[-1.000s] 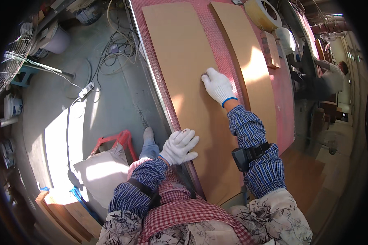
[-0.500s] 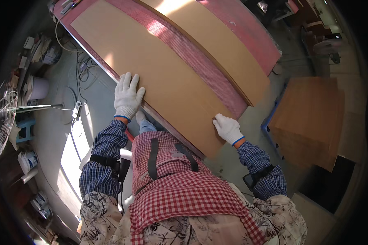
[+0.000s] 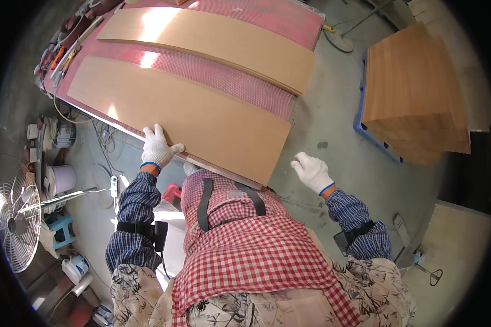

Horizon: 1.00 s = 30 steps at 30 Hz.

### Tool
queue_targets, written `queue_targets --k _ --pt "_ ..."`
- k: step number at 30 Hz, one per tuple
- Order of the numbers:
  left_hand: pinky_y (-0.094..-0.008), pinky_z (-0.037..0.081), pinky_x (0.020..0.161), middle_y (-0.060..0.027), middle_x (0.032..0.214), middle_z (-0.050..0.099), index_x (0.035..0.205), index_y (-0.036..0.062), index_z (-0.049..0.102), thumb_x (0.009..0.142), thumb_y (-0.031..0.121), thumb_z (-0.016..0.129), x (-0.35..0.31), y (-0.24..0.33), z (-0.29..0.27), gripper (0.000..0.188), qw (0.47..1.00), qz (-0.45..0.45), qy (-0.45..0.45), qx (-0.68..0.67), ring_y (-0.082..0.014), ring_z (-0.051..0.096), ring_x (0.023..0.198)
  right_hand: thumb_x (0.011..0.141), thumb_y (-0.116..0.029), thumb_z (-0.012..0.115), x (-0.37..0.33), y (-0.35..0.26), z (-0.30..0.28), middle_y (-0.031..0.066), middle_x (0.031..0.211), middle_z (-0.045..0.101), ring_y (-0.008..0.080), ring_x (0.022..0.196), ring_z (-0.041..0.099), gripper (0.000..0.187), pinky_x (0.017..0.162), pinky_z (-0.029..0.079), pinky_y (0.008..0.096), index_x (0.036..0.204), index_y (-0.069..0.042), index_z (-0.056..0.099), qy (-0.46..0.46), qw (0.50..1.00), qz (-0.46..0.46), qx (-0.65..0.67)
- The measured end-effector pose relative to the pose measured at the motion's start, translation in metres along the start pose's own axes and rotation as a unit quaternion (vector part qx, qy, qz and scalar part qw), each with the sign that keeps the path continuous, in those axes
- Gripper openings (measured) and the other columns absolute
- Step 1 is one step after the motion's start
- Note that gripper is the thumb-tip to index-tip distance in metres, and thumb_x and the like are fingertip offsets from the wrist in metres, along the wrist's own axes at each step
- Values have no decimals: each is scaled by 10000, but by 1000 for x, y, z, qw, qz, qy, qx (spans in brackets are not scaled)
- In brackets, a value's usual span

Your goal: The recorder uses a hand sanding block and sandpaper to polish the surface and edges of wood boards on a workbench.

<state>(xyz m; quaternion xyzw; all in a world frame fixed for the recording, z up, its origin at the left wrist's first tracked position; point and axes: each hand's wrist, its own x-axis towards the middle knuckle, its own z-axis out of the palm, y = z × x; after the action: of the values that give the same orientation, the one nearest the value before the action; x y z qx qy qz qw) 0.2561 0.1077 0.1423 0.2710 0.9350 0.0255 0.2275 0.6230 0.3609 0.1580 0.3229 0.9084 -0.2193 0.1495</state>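
A long tan board lies flat on the red-covered worktable right in front of me. My left hand, in a white knit glove, rests on the board's near edge with thumb and fingers spread. My right hand, gloved the same way, hangs in the air just beyond the board's right end, apart from it. Its fingers are curled together, and nothing shows in them. Farther back on the table is a second pile of tan boards, with a strip of red textured cover between the two.
A tall stack of brown boards sits on a blue pallet at the right. Hand tools lie at the table's far left corner. A floor fan, a blue stool, buckets and cables stand at the left.
My right hand has come off the near board's right end and moved slightly right. My left hand stays on the near edge. The view has turned, showing more of the stack on the pallet.
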Motion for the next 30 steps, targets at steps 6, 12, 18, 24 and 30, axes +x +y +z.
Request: queue_targets --k 6,12,18,24,30 --pt "-461 558 860 -303 1277 367 1392 -66 296 602 388 897 0 12 -3 1091 998 18 -30 54 -463 606 1074 946 -286 543 16 -14 12 160 838 695 352 757 683 224 657 541 465 971 -66 578 23 997 -79 -6" --pt "-456 562 854 -320 1260 389 1373 -96 295 588 413 904 5 14 -9 1117 994 5 -83 65 -463 632 1030 936 -254 557 14 -11 17 165 758 677 333 686 686 198 589 541 443 920 -57 559 39 990 -120 -62" --pt "-422 551 891 -361 1321 383 1365 -109 354 553 458 923 3 25 -15 1142 989 -38 -124 67 -437 628 1074 929 -240 559 13 -26 19 165 747 679 342 694 688 187 606 549 453 912 -55 578 41 988 -137 -63" --pt "-450 483 998 -426 1354 404 1402 -113 350 554 541 896 33 13 -13 1202 976 -32 -157 145 -478 547 1199 931 -228 540 78 -88 27 190 789 699 370 753 703 189 640 547 492 930 -44 583 16 986 -152 -61" --pt "-446 488 965 -205 1248 641 1309 41 590 538 682 820 58 35 -18 1029 944 47 -208 252 -337 621 1165 916 -231 539 99 -110 33 184 793 700 366 760 703 186 652 545 492 907 -54 593 57 985 -154 -54"
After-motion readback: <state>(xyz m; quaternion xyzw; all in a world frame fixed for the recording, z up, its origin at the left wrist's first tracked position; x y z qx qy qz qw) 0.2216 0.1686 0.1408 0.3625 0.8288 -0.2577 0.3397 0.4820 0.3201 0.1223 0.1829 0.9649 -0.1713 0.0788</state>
